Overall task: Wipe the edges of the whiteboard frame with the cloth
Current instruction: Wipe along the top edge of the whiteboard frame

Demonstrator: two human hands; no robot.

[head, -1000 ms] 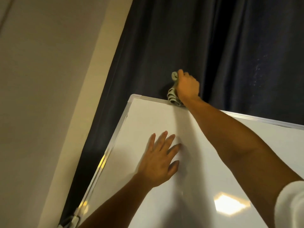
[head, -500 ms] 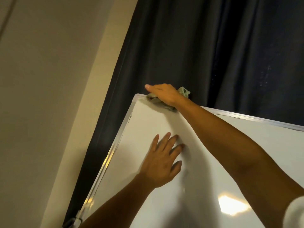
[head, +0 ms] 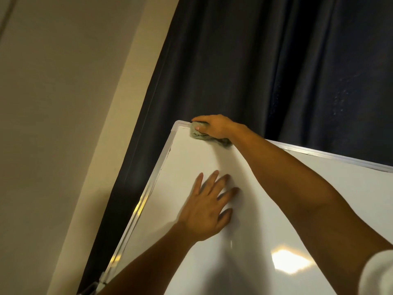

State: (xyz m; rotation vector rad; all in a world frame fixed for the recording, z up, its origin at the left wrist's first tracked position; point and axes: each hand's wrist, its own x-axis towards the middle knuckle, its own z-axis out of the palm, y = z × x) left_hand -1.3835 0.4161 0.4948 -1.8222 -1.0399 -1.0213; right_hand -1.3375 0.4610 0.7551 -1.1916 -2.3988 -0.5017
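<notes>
A: Sleeve (head: 376,273), white, cuts in at the near right corner, and both bare forearms reach up from there. What's the nearer hand doing?

B: The left hand (head: 207,211) lies flat on the whiteboard (head: 276,209), fingers straight and spread, pressing it as if to brace it. It holds nothing.

A: And farther up?

B: The right hand (head: 214,126) sits at the far left corner of the frame (head: 148,188), fingers and thumb curled around the grey-green cloth (head: 196,135). The cloth is bunched against the top rail, just beside the corner.

A: How far along would you say?

B: Judging from where the cloth sits, the top rail is in hand and the corner is about to be reached. The left rail, running down toward the near side, looks like the natural next stretch. Whether any rail is already clean, I can't tell; dark smudges show on the top rail to the right.

A: Anything out of sight?

B: The bottom and right rails are cut off. Most of the cloth is hidden under the hand. Behind it all hangs a dark curtain (head: 276,71), with a beige wall (head: 63,103) to the left.
</notes>
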